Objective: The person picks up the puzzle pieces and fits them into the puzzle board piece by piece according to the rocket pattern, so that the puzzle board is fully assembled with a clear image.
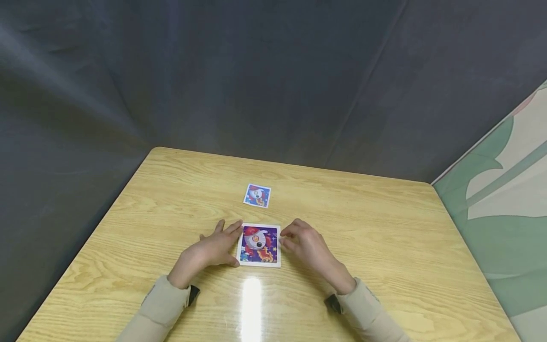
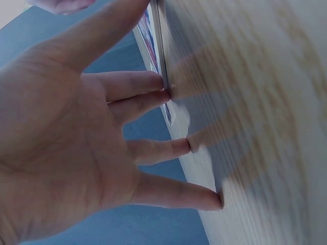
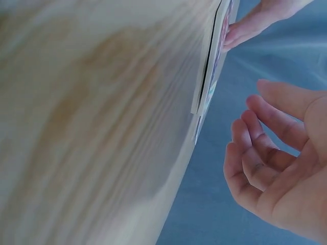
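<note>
A square picture puzzle [image 1: 259, 244] in a white frame lies flat on the wooden table; its picture is a cartoon character in white and red on purple. Along its left side rests my left hand [image 1: 213, 247], fingers spread and straight. In the left wrist view, the fingertips [image 2: 181, 146] of that hand touch the table and the frame's edge. My right hand [image 1: 307, 244] is at the right side, its fingers [image 3: 255, 168] loosely bent with nothing between them. It appears raised off the table and apart from the frame in the right wrist view.
Behind the puzzle lies a smaller card [image 1: 257, 195] with a similar picture. A dark curtain [image 1: 256, 85] hangs past the table's [image 1: 363, 213] far edge. To the right stands a green and white patterned surface [image 1: 504, 199].
</note>
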`<state>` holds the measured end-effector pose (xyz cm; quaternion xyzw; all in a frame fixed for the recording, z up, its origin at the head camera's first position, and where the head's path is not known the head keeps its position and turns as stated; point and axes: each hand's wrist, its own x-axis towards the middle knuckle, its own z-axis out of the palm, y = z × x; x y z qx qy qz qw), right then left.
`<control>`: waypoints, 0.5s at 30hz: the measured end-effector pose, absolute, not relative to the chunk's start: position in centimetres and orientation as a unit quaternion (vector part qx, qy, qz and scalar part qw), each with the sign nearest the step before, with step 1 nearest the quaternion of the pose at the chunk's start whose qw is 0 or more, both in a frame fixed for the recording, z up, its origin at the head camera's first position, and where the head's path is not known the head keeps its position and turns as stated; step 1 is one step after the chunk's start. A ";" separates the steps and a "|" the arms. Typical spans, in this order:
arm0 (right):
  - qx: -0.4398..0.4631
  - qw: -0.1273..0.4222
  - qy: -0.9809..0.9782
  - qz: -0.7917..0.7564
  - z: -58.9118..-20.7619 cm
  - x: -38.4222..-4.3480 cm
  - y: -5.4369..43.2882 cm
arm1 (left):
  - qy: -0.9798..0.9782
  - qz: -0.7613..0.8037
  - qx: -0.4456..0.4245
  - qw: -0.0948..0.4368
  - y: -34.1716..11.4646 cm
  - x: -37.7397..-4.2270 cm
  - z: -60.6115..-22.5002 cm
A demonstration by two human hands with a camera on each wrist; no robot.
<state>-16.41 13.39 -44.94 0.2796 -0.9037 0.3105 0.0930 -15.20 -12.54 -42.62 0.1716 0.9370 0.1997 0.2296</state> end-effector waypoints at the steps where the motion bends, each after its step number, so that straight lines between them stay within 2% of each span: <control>1: 0.277 0.090 -0.905 0.312 -44.9 -16.4 13.4 | 0.937 0.200 0.171 0.230 -12.5 -15.2 -42.7; 15: 0.259 0.081 -0.902 0.336 -44.7 -16.6 12.9 | 0.935 0.204 0.171 0.232 -12.5 -15.0 -42.8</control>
